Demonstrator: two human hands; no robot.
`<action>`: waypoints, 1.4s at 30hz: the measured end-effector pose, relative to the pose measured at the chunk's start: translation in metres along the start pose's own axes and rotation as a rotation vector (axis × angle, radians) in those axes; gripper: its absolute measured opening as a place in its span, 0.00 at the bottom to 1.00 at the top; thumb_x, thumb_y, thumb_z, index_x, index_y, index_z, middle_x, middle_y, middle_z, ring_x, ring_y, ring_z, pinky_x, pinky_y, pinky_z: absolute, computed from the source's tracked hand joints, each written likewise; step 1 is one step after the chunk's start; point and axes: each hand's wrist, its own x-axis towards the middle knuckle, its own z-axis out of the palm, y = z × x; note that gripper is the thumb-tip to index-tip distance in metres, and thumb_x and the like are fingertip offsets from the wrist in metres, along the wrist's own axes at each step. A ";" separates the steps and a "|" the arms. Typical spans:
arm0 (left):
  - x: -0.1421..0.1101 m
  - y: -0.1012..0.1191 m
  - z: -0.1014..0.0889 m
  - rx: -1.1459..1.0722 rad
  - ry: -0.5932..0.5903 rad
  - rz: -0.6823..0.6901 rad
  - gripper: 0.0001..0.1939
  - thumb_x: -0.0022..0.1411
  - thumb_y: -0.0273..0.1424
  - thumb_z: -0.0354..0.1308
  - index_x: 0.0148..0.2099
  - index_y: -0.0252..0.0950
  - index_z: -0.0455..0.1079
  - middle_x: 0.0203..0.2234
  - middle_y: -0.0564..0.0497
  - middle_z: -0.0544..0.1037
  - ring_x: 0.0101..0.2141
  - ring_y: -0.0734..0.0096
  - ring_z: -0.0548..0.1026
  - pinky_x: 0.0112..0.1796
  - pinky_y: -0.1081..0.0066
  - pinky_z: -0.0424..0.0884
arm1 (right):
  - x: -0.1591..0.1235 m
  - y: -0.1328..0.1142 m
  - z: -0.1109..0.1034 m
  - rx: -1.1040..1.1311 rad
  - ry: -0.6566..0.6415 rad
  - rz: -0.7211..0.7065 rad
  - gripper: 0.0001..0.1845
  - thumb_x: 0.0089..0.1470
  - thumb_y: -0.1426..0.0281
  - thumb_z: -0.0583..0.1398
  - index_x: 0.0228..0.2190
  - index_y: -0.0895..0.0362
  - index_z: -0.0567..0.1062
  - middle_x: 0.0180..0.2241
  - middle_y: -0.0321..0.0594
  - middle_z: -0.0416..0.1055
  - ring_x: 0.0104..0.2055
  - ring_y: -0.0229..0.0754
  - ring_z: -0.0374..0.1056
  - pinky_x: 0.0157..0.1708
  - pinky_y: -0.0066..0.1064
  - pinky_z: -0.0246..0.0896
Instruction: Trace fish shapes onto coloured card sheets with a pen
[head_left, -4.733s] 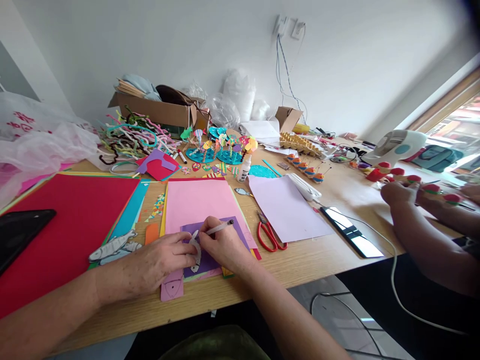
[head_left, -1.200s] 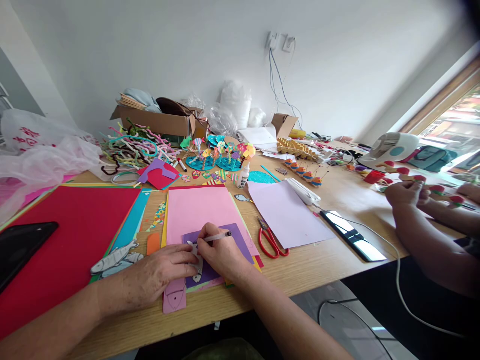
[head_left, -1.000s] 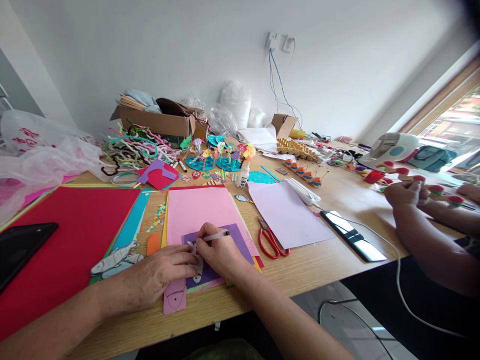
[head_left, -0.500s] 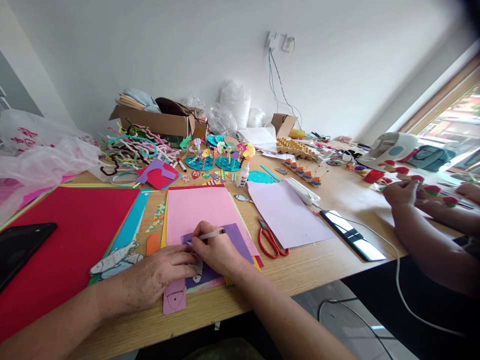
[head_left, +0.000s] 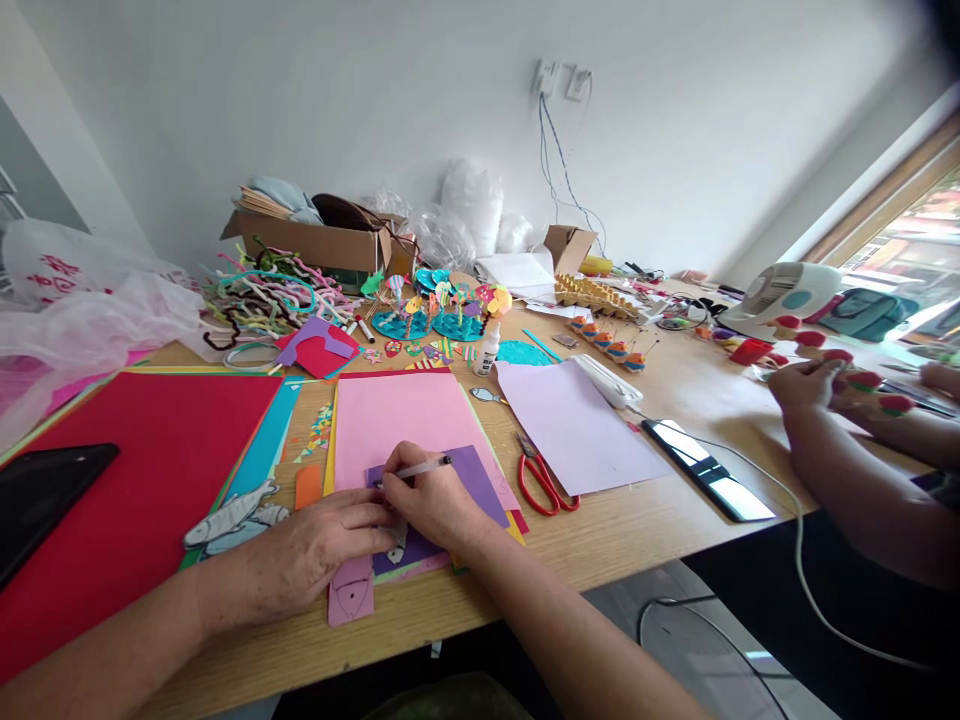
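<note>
My right hand (head_left: 429,503) grips a pen (head_left: 427,467) with a clear barrel and dark end, its tip low over a purple paper sheet (head_left: 474,492). My left hand (head_left: 330,545) lies with its fingers stretched across the purple sheet, pressing on a small paper fish cutout (head_left: 397,543) that they partly cover. Between the hands the pen tip is hard to make out. Below the left fingers sticks out a pink paper strip (head_left: 351,592) with a drawn fish outline. Pink paper (head_left: 397,415) lies beneath the purple sheet. Grey fish cutouts (head_left: 232,515) rest beside my left wrist.
Red-handled scissors (head_left: 541,485) and lilac paper (head_left: 585,430) lie to the right, near a phone (head_left: 705,470). A glue bottle (head_left: 487,350) stands behind. Red paper (head_left: 142,470) holds a black phone (head_left: 52,490). At far right, another person's hand (head_left: 806,385) holds red-and-green pieces.
The view has shifted very slightly. Both my hands keep nearly the same place, the pen still in the right one. The other person's held pieces have tilted a little.
</note>
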 end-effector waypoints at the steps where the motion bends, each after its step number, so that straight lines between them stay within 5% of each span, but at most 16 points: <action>1: -0.001 -0.001 0.001 0.009 0.003 -0.001 0.23 0.59 0.18 0.47 0.52 0.40 0.71 0.49 0.49 0.75 0.51 0.62 0.70 0.53 0.64 0.66 | 0.000 0.001 0.000 0.005 0.007 0.002 0.08 0.48 0.80 0.56 0.24 0.55 0.67 0.20 0.28 0.65 0.22 0.34 0.60 0.22 0.22 0.52; 25: -0.006 -0.003 0.010 0.002 0.056 0.015 0.21 0.62 0.21 0.46 0.54 0.39 0.70 0.51 0.47 0.74 0.52 0.62 0.68 0.54 0.64 0.65 | -0.004 0.001 0.000 -0.069 0.010 -0.036 0.08 0.47 0.79 0.56 0.23 0.54 0.67 0.19 0.28 0.63 0.21 0.34 0.56 0.22 0.22 0.49; 42: -0.007 0.002 0.005 0.159 -0.025 0.033 0.18 0.65 0.20 0.48 0.54 0.35 0.68 0.51 0.46 0.73 0.55 0.62 0.66 0.57 0.63 0.62 | -0.014 0.004 -0.007 0.002 -0.023 -0.022 0.06 0.46 0.76 0.53 0.22 0.54 0.62 0.18 0.29 0.60 0.20 0.35 0.55 0.20 0.24 0.46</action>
